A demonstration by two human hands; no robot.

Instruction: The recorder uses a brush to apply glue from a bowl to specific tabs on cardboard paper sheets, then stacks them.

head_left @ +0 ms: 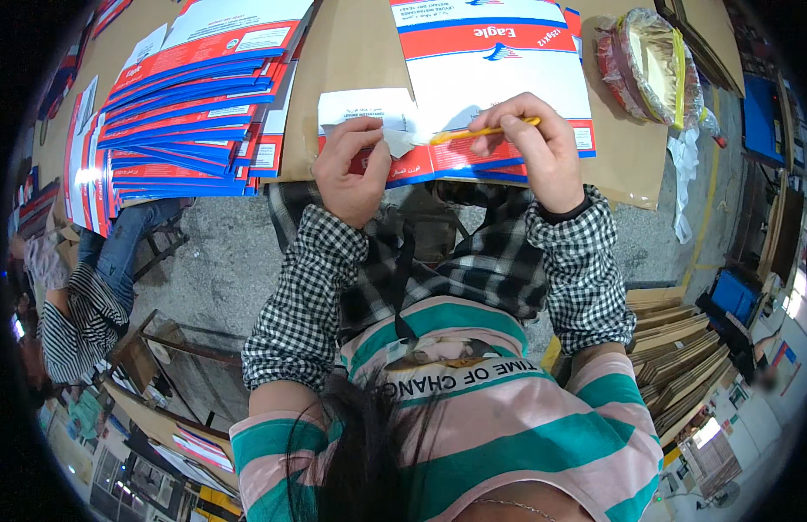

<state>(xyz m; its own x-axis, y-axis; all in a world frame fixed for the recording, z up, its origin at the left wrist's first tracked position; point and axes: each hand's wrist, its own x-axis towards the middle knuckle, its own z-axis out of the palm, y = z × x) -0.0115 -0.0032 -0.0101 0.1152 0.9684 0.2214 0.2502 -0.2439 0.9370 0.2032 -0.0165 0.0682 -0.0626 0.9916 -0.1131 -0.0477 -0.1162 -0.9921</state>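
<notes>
A flat printed carton sheet, white, red and blue, lies in front of me at the table's near edge. My right hand is closed round a thin brush with a yellow handle; its pale tip points left, over the red band of the carton. My left hand is closed, pinching a small greyish-white piece between thumb and fingers beside that tip. Whether this piece is loose or part of the carton, I cannot tell. Above the left hand, a white printed flap extends from the carton's left side.
At left, a fanned stack of similar cartons reaches the table edge. A plastic-lined bowl with cream-coloured contents and a yellow strip across it stands at right. White plastic hangs nearby. Another person is at far left.
</notes>
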